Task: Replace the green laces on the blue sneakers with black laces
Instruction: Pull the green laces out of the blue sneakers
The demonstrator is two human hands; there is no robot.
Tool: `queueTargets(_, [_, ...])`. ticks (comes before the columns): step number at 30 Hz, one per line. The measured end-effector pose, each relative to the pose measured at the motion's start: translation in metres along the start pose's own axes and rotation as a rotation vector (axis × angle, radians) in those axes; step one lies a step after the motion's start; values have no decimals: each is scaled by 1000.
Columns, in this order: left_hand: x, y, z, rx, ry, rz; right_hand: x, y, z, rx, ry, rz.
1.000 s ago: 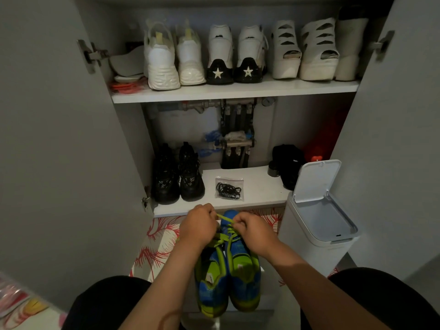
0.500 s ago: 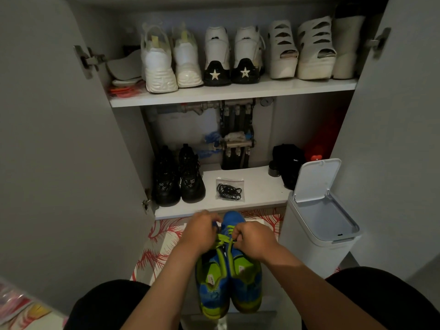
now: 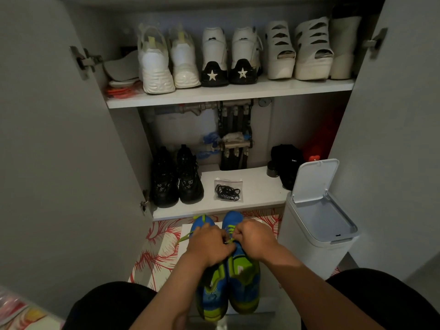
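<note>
Two blue and green sneakers (image 3: 242, 289) stand side by side on the floor between my knees, toes pointing to the cabinet. My left hand (image 3: 206, 244) and my right hand (image 3: 252, 237) lie over their lacing, fingers curled, pinching a green lace (image 3: 230, 239) between them. A loose green lace end (image 3: 184, 238) trails to the left of the left shoe. The black laces (image 3: 227, 192) lie coiled in a clear bag on the lower shelf (image 3: 257, 194).
A white bin (image 3: 319, 225) with its lid up stands to the right of the shoes. Black shoes (image 3: 176, 179) sit on the lower shelf, white shoes (image 3: 209, 58) on the upper one. Open cabinet doors flank both sides. A red-patterned mat (image 3: 157, 256) covers the floor.
Both hands have shifted lower on the sneakers' lacing, and more of the blue toes shows above them. A green lace end now trails out to the left.
</note>
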State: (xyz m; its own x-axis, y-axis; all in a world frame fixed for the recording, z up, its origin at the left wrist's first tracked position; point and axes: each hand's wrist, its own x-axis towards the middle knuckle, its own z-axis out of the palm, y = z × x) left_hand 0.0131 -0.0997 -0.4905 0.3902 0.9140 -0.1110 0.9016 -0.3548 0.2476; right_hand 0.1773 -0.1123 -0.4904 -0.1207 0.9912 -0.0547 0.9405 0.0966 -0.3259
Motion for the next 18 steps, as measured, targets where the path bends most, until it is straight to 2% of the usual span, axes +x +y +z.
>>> queueTargets(2, [1,-1,2,-11,-18,-22,0,1,-2,-23,13,27])
queueTargets(5, [2,-3,4,-62,-23,-48,-2,10,-14,5,130,211])
queueTargets(7, [2,-4,6,-47,8,-18,-3,16,-20,33,142,288])
queueTargets(9, [3,-4,8,-54,50,20,-2,17,-18,27,107,250])
queueTargets(13, [5,-2,9,-59,99,58,-3,5,-6,79,-2,-2])
queueTargets(15, [5,0,8,-84,100,58,-4,2,-2,-7,-40,-48])
queueTargets(18, [3,3,5,-142,93,43,-3,2,0,-187,-9,-54])
